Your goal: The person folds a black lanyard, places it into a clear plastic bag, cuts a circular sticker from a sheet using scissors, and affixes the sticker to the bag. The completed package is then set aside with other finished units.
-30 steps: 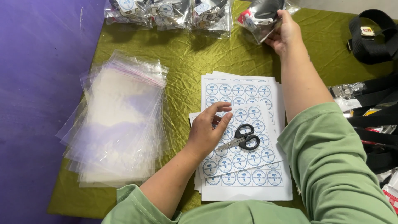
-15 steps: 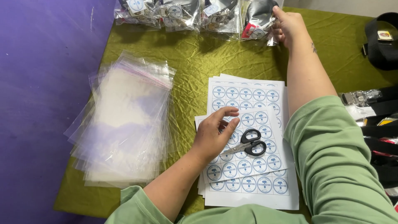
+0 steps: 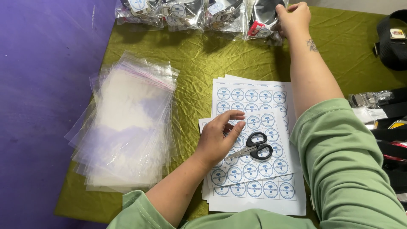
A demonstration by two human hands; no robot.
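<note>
My left hand [image 3: 220, 139] rests on a stack of white sticker sheets [image 3: 271, 106] printed with round blue labels, fingers loosely curled on the top sheet. Black-handled scissors [image 3: 253, 149] lie on the sheets just right of that hand, apart from the fingers. My right hand [image 3: 293, 18] reaches to the far edge of the olive-green cloth [image 3: 203, 63] and grips a clear packed bag [image 3: 263, 21] with dark contents, at the right end of a row of similar packed bags [image 3: 182, 12].
A fanned pile of empty clear plastic bags [image 3: 127, 127] lies left of the sheets. Purple surface [image 3: 42, 85] borders the cloth on the left. Black straps and buckles [image 3: 386, 118] sit at the right edge, a black strap roll [image 3: 392, 40] beyond.
My right hand has stayed on the packed bag at the far edge. The left hand's fingers curled slightly on the sticker sheet. The view shifted a little.
</note>
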